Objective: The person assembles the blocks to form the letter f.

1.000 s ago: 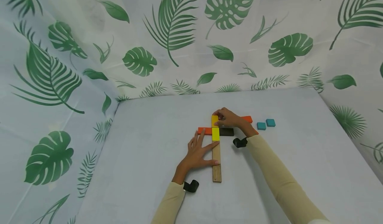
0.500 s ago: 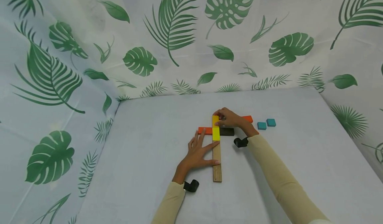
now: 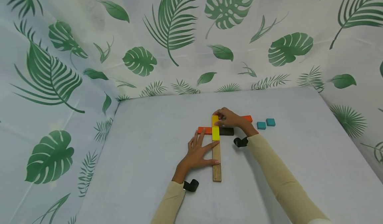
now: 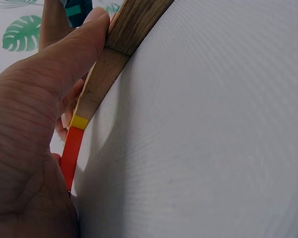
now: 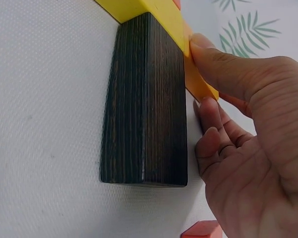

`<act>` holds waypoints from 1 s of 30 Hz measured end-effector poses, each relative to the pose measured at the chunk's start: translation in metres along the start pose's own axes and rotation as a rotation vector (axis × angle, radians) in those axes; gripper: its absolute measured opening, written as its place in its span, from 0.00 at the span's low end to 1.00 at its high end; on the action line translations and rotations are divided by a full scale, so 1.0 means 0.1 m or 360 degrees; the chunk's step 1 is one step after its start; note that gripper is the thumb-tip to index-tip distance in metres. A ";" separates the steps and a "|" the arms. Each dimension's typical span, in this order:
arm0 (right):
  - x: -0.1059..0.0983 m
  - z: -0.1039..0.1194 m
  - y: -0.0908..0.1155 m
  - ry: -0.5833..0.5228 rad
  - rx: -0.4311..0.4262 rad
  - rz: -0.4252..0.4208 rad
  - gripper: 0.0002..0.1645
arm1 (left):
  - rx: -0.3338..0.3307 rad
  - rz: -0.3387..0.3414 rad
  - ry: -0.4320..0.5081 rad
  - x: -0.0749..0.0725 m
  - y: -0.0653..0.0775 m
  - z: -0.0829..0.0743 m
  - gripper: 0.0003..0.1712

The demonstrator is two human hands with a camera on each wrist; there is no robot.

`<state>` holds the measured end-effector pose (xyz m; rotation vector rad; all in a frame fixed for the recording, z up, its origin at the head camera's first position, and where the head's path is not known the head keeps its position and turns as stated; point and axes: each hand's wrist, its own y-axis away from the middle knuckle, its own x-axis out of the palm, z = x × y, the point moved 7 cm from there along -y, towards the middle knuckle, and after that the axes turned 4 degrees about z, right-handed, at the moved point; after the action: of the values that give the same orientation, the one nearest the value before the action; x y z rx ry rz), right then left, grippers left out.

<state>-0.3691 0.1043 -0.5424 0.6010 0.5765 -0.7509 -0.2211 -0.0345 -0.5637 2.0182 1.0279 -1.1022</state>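
Observation:
Flat blocks lie edge to edge in a cross. My right hand [image 3: 229,118] pinches the orange-yellow block [image 3: 214,120] at the far end between thumb and fingers. Below it sits a bright yellow block [image 3: 215,133], with a red block [image 3: 206,130] on its left and a dark, grained wooden block [image 5: 146,109] on its right. Two light-brown wooden blocks continue the column: an upper one [image 3: 216,152] and a lower one [image 3: 216,174]. My left hand [image 3: 194,155] lies with spread fingers; a fingertip rests on the red block, while index finger and thumb touch the upper wooden block.
Two small teal blocks [image 3: 261,125] lie to the right on the white tabletop [image 3: 143,157]. A red-orange block [image 3: 247,118] is partly hidden behind the right wrist. Leaf-printed cloth [image 3: 179,74] stands around the back and sides of the table.

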 end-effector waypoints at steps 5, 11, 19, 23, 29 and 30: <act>0.01 -0.02 -0.01 -0.0014 0.0006 0.0007 0.32 | 0.0002 -0.0018 -0.0014 0.00 0.01 0.00 0.44; 0.00 -0.02 0.00 -0.0005 0.0004 0.0008 0.32 | 0.0013 -0.0023 -0.0004 0.00 0.01 0.01 0.44; 0.01 0.00 0.02 -0.0033 -0.0037 -0.0026 0.32 | 0.0013 0.0013 0.0022 0.01 0.01 0.00 0.44; 0.02 0.01 0.03 -0.0056 -0.0043 -0.0034 0.32 | 0.0017 0.0003 0.0023 0.00 0.01 -0.01 0.44; 0.02 0.00 0.03 -0.0055 -0.0047 -0.0041 0.32 | 0.0003 0.0006 0.0012 0.00 0.01 -0.01 0.45; 0.02 0.00 0.03 -0.0055 -0.0051 -0.0045 0.32 | 0.0000 0.0007 0.0010 0.00 0.00 0.00 0.45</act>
<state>-0.3657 0.1058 -0.5426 0.5505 0.5653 -0.7760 -0.2205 -0.0343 -0.5637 2.0241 1.0262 -1.0940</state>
